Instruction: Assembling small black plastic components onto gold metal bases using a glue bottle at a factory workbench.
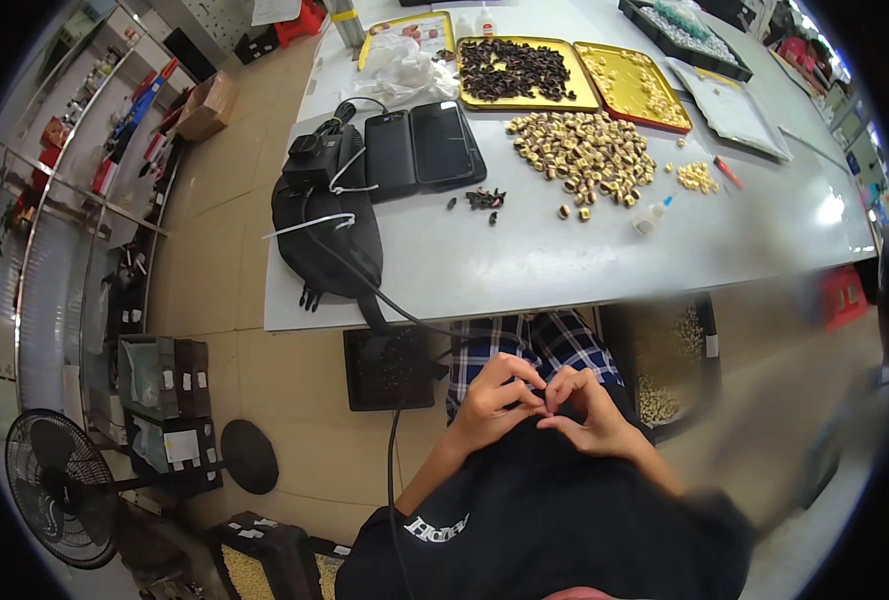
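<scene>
My left hand [496, 402] and my right hand [592, 412] meet above my lap, off the table's near edge. Thumb and fingers of each are pinched, and the fingertips touch or nearly touch. Whatever they hold, if anything, is too small to make out. Beyond them on the white table [444, 285] lies a heap of small gold-and-brown pieces [584, 155]. Right of it are a little pile of pale yellow pieces [698, 178], a small bottle with a blue tip [652, 216] and a red pen-like stick [727, 172]. A few dark pieces [485, 199] lie left of the heap.
A yellow tray of dark pieces [516, 72] and another yellow tray with pale pieces [636, 88] stand behind the heap. At the left are a black phone-like device [442, 143] and a black waist bag [324, 235], whose cable [394, 455] runs down beside me. A fan [62, 488] stands lower left.
</scene>
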Available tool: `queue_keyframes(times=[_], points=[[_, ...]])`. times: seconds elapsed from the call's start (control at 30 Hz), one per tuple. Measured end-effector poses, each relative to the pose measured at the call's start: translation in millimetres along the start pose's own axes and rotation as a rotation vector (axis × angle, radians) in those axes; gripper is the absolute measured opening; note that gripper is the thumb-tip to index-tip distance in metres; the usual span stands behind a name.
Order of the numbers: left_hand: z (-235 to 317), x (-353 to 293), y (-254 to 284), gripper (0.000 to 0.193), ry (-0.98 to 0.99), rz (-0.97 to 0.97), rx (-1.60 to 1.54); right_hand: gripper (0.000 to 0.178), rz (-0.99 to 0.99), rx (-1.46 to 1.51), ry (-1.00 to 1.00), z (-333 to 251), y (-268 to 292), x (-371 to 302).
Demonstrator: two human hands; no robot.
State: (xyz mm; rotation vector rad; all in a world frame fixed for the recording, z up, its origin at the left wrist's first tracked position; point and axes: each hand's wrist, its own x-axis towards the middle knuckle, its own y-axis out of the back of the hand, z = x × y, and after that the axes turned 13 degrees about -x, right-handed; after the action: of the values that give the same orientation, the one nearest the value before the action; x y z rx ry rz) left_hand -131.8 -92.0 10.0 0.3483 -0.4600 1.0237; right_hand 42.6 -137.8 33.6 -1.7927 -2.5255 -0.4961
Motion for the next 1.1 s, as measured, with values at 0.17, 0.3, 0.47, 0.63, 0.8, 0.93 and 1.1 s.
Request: queue_keyframes(times=[0.17, 0.3, 0.47, 0.63, 0.8, 0.93, 1.1], points=[[1.9, 15.3, 30.7, 0.020, 0.011, 0.058, 0.028, 0.040, -0.131, 0.071, -0.030, 1.0, -1.0, 34.5], [-4.6, 26.4, 38.8, 0.019, 0.017, 0.135, -0.035, 0.042, -0.119, 0.206, -0.003, -0.2, 7.5, 65.9], [-14.8, 50.3, 29.0, 0.027, -0.033, 0.423, -0.926, 0.034, -0.029, 0.494, -0.079, -6.8, 37.0, 93.5], [-35.2, 75.8, 9.5, 0.038, -0.067, 0.303, -1.509, 0.024, 0.026, -0.214, 0.357, -28.3, 54.9, 124.0], [-46.5, 87.8, -12.2, 0.038, -0.180, 0.235, -1.394, 0.022, 0.017, -0.273, 0.564, -40.0, 56.2, 126.9], [-40.8, 94.8, -15.0, 0.036, -0.015, 0.295, -1.284, 0.025, 0.041, -0.273, 0.592, -34.8, 64.5, 124.3], [-47.9, 111.2, -20.0, 0.033, 0.048, 0.232, -1.141, 0.027, 0.111, -0.210, 0.562, -23.3, 79.3, 124.2]])
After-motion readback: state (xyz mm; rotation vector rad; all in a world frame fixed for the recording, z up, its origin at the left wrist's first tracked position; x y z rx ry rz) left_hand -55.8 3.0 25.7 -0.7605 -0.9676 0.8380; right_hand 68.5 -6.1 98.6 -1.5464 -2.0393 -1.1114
